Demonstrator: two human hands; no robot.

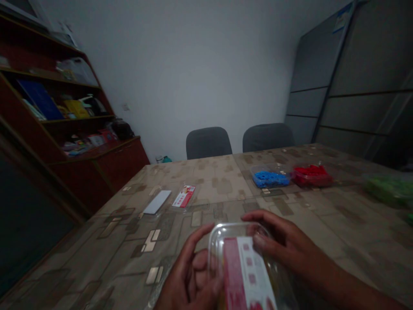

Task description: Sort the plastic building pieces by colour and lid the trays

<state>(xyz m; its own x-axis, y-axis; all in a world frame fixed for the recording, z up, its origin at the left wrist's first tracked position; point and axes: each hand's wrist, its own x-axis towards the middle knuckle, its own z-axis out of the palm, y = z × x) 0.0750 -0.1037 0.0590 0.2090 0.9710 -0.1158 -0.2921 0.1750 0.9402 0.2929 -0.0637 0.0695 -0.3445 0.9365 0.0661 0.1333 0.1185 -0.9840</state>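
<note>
the patterned surface (222, 187) spreads across the lower frame, giving everything a flat base. at bottom centre, a clear plastic box (247, 269) is gripped from both sides, probably for steadiness: the left hand (193, 275) curls round its left edge, the right hand (280, 243) lays a thumb on top. whether it touches the surface, i cannot tell. right of centre, a blue-filled tub (271, 178) and a red-filled tub (312, 176) sit side by side, seemingly out of the hands' way. left of centre, a white slip (157, 202) and a red-and-white card (183, 196) lie flat.
</note>
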